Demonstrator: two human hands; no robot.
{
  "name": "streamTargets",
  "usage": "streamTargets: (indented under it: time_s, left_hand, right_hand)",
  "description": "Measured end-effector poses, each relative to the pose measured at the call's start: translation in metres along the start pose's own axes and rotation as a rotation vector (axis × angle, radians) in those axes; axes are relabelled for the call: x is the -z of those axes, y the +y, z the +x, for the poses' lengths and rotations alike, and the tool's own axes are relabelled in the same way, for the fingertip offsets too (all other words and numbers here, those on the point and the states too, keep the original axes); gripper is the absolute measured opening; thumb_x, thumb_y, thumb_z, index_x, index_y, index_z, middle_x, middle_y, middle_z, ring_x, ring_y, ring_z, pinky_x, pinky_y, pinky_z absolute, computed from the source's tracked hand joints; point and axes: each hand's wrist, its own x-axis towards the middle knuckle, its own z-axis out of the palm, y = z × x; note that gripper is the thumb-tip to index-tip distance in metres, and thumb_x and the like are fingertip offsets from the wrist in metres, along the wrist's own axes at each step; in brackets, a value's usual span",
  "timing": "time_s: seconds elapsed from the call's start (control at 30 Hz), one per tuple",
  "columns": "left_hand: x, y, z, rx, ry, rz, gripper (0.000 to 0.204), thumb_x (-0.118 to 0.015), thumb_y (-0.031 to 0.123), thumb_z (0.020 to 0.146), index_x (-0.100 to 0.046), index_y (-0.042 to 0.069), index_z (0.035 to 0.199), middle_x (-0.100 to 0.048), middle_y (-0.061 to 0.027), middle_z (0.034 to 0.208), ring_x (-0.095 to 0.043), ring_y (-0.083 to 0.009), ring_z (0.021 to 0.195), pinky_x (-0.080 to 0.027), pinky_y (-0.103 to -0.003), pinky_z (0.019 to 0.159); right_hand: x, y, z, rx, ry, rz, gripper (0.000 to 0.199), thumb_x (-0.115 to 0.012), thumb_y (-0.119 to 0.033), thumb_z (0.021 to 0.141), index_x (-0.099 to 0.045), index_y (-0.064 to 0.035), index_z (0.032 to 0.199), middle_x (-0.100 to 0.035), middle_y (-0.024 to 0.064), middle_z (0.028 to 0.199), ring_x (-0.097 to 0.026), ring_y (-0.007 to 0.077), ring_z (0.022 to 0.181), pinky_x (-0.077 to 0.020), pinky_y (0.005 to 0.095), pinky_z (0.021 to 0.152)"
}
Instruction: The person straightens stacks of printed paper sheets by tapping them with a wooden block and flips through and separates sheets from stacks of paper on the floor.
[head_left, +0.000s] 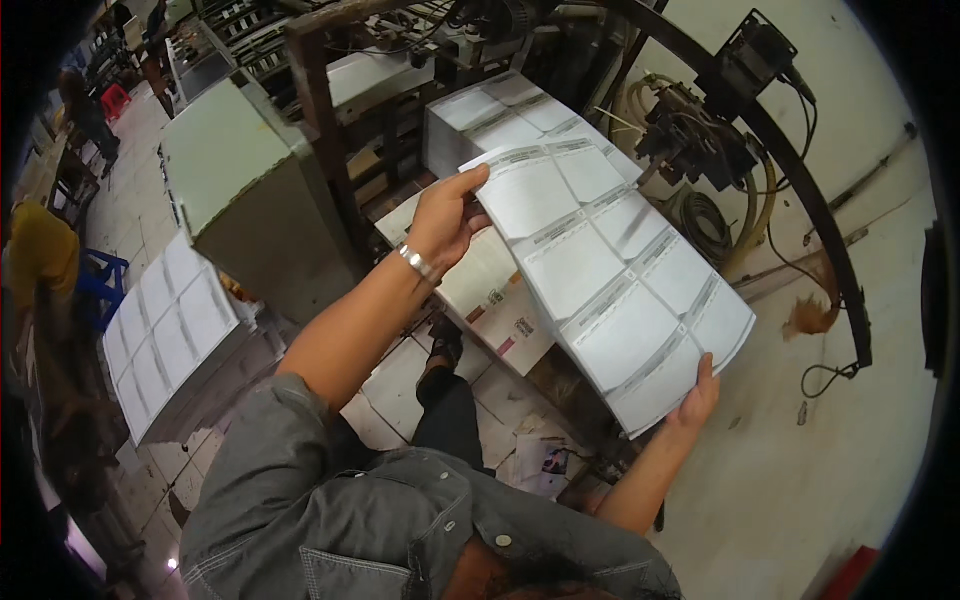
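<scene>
A thick stack of large white printed sheets [610, 280], each divided into several rectangular panels, is held in the air between both hands. My left hand [447, 215] grips the stack's upper left edge, a silver bracelet on its wrist. My right hand [695, 397] holds the lower right corner from below. Behind the held stack, another pile of the same printed sheets [500, 115] rests on a machine table.
A grey-green metal cabinet [250, 190] stands at left, with another stack of printed sheets [165, 330] below it. Flattened cardboard [500, 300] lies underneath. Dark machinery with cables and hoses [700, 130] sits at the upper right. A person in yellow [40, 250] is at far left.
</scene>
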Motion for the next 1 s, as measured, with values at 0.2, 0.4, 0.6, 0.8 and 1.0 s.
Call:
streamTargets:
  time_s: [0.2,0.4,0.6,0.8,1.0]
  left_hand:
    - [0.015,-0.016,0.138,0.031,0.047,-0.042,0.029,-0.055,0.019,0.09,-0.056,-0.003,0.109,-0.062,-0.0104,0.102,-0.061,-0.0179,0.091,-0.053,-0.031,0.081]
    - [0.049,-0.013,0.227,-0.039,0.095,-0.068,0.03,-0.058,0.018,0.088,-0.056,-0.002,0.11,-0.062,-0.0102,0.102,-0.063,-0.0192,0.087,-0.054,-0.032,0.075]
    - [0.08,0.0,0.285,-0.109,0.131,-0.09,0.031,-0.06,0.017,0.087,-0.055,-0.003,0.11,-0.062,-0.0109,0.104,-0.063,-0.02,0.087,-0.054,-0.032,0.073]
    - [0.106,0.012,0.318,-0.165,0.217,-0.071,0.024,-0.059,0.016,0.087,-0.056,-0.001,0.103,-0.061,-0.0101,0.099,-0.062,-0.0221,0.087,-0.055,-0.035,0.072]
    - [0.129,0.026,0.344,-0.189,0.242,-0.105,0.013,-0.056,0.012,0.086,-0.058,0.003,0.094,-0.061,-0.0077,0.09,-0.061,-0.0213,0.077,-0.052,-0.036,0.064]
  right_hand:
    - [-0.02,0.046,0.115,-0.042,0.015,-0.056,0.048,-0.051,-0.014,0.092,-0.034,0.0087,0.132,-0.05,0.0203,0.125,-0.053,0.0293,0.111,-0.0434,0.0386,0.094]
    - [-0.05,0.102,0.198,-0.002,-0.043,0.014,0.048,-0.056,-0.013,0.09,-0.038,0.0079,0.129,-0.052,0.0179,0.122,-0.055,0.0281,0.108,-0.0454,0.0369,0.091]
    - [-0.083,0.15,0.253,-0.03,-0.026,0.029,0.045,-0.056,-0.012,0.09,-0.041,0.0074,0.127,-0.053,0.0168,0.121,-0.055,0.0265,0.105,-0.0453,0.0356,0.089]
    - [-0.101,0.182,0.308,-0.066,-0.091,0.013,0.035,-0.055,-0.007,0.09,-0.046,0.0046,0.122,-0.057,0.013,0.112,-0.059,0.0221,0.096,-0.0491,0.0323,0.081]
    - [-0.125,0.214,0.336,-0.168,0.062,-0.022,0.036,-0.063,-0.012,0.085,-0.052,0.0047,0.115,-0.06,0.0128,0.107,-0.06,0.0215,0.093,-0.0496,0.032,0.079]
